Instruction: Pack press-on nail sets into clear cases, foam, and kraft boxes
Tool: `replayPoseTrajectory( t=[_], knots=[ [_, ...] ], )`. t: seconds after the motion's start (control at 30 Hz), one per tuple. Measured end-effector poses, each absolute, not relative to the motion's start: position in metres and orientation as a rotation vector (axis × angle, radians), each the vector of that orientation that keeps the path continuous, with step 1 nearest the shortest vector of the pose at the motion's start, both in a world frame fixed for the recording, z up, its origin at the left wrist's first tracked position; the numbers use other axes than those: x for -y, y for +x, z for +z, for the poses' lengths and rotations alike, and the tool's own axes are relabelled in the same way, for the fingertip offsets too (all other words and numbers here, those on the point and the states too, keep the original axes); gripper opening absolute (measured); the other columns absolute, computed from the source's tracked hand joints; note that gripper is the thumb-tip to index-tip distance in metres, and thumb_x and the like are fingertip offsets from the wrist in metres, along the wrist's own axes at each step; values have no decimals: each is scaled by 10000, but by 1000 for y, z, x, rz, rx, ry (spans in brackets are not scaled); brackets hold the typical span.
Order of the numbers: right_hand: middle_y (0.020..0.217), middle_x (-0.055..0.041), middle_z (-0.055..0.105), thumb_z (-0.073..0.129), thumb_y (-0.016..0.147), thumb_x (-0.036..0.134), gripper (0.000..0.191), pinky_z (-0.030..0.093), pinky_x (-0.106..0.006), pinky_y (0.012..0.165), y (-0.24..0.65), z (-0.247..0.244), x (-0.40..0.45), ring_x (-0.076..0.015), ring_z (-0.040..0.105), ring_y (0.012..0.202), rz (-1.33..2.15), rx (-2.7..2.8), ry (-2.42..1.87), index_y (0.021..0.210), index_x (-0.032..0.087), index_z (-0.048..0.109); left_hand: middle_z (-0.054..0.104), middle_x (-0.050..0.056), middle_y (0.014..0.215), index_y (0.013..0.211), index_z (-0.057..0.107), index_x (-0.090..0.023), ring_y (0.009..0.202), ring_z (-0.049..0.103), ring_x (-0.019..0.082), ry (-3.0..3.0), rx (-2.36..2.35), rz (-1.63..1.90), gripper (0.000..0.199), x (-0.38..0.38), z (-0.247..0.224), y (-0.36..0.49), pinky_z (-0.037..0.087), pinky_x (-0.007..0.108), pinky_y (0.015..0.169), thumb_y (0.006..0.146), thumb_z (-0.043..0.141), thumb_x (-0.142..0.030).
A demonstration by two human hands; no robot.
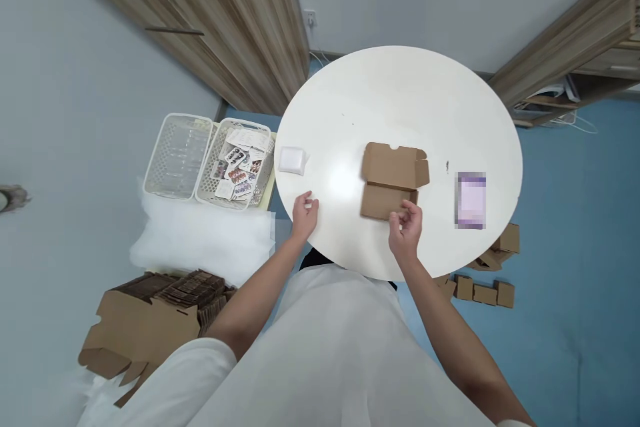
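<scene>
On the round white table lies an open cardboard box, its lid folded back away from me. My right hand is at the near right edge of the box, its fingers curled and apart; nothing shows between them. My left hand hovers by the table's left edge with thumb and fingers apart, holding nothing. Just beyond it rests a white wrapped packet. To the right of the box is a purple item, blurred by pixels.
Left of the table stand two white baskets, one with clear plastic pieces, one with printed cards. Nearer are white wrapping sheets and flattened cardboard. Small cardboard boxes sit low at the right. Wooden cabinets flank the table.
</scene>
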State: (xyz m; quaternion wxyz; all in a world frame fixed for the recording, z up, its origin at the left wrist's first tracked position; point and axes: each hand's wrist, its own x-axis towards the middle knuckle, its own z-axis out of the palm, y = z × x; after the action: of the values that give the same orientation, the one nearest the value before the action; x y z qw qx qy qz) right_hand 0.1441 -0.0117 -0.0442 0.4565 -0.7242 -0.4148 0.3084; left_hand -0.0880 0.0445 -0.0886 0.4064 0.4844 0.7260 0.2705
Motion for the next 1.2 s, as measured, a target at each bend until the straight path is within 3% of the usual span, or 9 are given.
replayPoseTrajectory(
  t=[0.13, 0.27, 0.47, 0.67, 0.9, 1.2],
  knots=[
    [1094, -73, 503, 467, 776, 406, 389, 457, -296, 699, 78, -49, -31, -122, 503, 758, 1170, 1060, -1758, 1116, 216, 474, 394, 122, 1242, 1234, 386, -182, 1030, 485, 186, 1177, -1973, 774, 471, -89, -98, -147, 444, 296, 829, 805, 498, -344],
    [1195, -76, 486, 486, 755, 455, 463, 462, -320, 765, 23, -68, -77, -162, 520, 919, 1509, 901, -1782, 1152, 217, 473, 411, 127, 1215, 1243, 391, -160, 1060, 471, 213, 1204, -1921, 763, 500, -130, -108, -178, 395, 331, 901, 794, 525, -335],
    [1344, -68, 365, 524, 746, 426, 553, 444, -323, 844, -32, -83, -132, -188, 472, 1093, 1540, 840, -1779, 1249, 253, 371, 474, 113, 1149, 1288, 350, -180, 1072, 466, 229, 1323, -1819, 692, 504, -160, -112, -179, 349, 372, 937, 811, 491, -266],
    [1300, -65, 410, 540, 728, 331, 544, 443, -358, 842, -49, -97, -144, -183, 522, 1000, 1483, 902, -1731, 1234, 254, 358, 519, 101, 1067, 1259, 410, -173, 927, 530, 209, 1342, -1670, 631, 497, -167, -118, -180, 404, 357, 858, 767, 482, -146],
    [1006, -43, 607, 539, 701, 310, 329, 450, -351, 791, -21, -108, -119, -167, 561, 896, 1407, 892, -1791, 1010, 218, 472, 547, 53, 906, 1214, 462, -157, 728, 514, 118, 1136, -1487, 764, 506, -139, -121, -170, 438, 277, 732, 713, 526, -127],
    [898, -25, 624, 569, 652, 295, 288, 478, -321, 720, 38, -78, -67, -144, 599, 741, 1321, 1004, -1740, 916, 214, 486, 517, 33, 896, 1175, 485, -189, 719, 485, 90, 1175, -1372, 852, 482, -86, -82, -122, 433, 234, 693, 699, 553, -152]
  ],
)
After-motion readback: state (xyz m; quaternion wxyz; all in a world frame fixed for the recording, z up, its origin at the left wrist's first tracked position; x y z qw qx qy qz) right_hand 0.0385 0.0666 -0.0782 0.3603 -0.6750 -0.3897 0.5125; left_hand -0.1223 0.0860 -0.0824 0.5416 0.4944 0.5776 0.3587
